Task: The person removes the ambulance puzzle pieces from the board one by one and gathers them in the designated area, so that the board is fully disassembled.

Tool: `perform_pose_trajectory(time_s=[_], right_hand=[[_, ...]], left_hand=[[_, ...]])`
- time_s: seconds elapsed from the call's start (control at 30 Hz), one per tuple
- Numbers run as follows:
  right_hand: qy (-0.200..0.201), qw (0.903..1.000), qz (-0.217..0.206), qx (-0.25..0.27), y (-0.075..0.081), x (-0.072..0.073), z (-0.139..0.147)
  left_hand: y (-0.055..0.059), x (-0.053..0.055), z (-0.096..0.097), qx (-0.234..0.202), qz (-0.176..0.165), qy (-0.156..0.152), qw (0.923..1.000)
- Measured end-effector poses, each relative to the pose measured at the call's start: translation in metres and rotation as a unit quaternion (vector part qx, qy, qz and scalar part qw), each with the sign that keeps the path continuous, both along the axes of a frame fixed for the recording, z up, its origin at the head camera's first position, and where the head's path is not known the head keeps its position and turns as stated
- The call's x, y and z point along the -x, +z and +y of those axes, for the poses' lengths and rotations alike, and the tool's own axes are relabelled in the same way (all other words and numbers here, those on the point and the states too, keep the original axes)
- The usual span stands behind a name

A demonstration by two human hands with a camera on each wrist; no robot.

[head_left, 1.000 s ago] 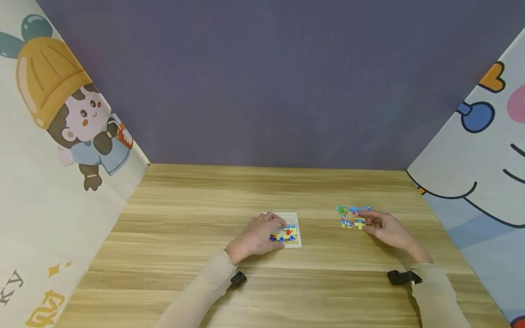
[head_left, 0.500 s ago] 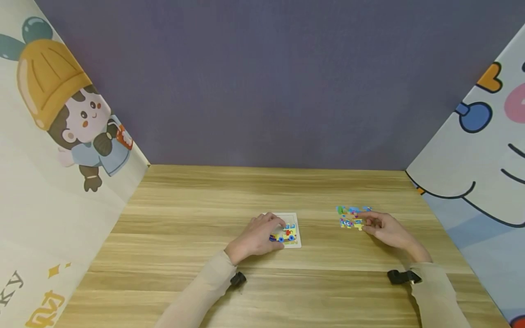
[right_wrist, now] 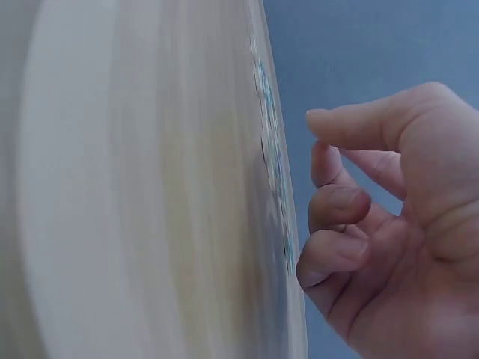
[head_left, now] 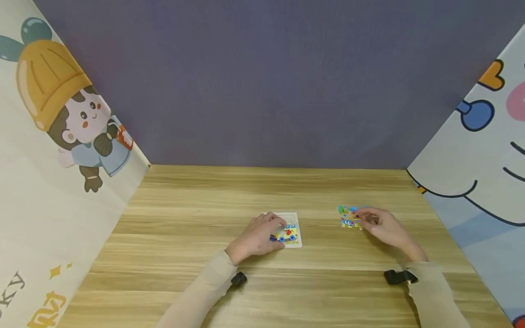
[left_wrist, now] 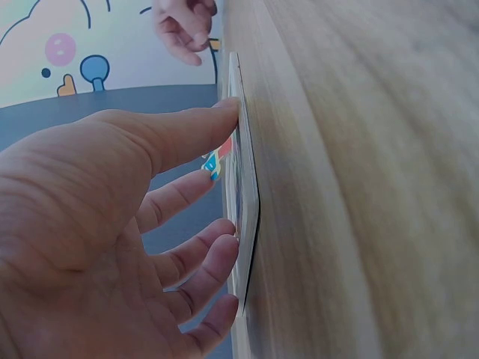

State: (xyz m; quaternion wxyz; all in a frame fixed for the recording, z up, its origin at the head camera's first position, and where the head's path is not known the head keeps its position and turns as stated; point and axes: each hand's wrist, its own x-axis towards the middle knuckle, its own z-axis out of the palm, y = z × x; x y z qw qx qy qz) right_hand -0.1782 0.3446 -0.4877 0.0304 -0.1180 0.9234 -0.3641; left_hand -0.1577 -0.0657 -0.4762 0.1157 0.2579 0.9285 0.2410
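Note:
In the head view my left hand [head_left: 258, 234] rests over the left part of a white-framed puzzle board [head_left: 299, 230], which shows a yellow vehicle picture with blue wheels. Its thumb touches the board's near edge and the other fingertips spread across the top. The left wrist view shows a small bright piece [left_wrist: 212, 163], tilted up from the board at the index fingertip. My right hand [head_left: 385, 228] hovers over loose puzzle pieces [head_left: 346, 222]. Its fingers are loosely bent, thumb tip close to the index finger, and the right wrist view shows nothing between them. Some pieces are hidden beneath this hand.
The pieces lie in rough rows on the wooden table [head_left: 320, 291], to the right of the board. A dark blue-grey panel [head_left: 279, 82] stands at the back, with cartoon-printed walls on both sides. A black wrist camera [head_left: 399, 277] sits on the right wrist.
My right hand has shifted slightly left and away from me over the pieces, covering more of them. My left hand and the board have stayed in place.

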Motion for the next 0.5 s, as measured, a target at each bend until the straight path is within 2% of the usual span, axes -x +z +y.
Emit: perform_pose_trajectory(time_s=[0.1, 0.5], right_hand=[[0.001, 0.9999, 0.011, 0.01, -0.001, 0.0, -0.011], [0.058, 0.9981, 0.004, 0.022, -0.005, 0.001, -0.06]], left_hand=[[0.0, 0.0, 0.0, -0.001, -0.001, 0.0, 1.0], [-0.001, 0.001, 0.001, -0.003, -0.008, 0.001, 1.0]])
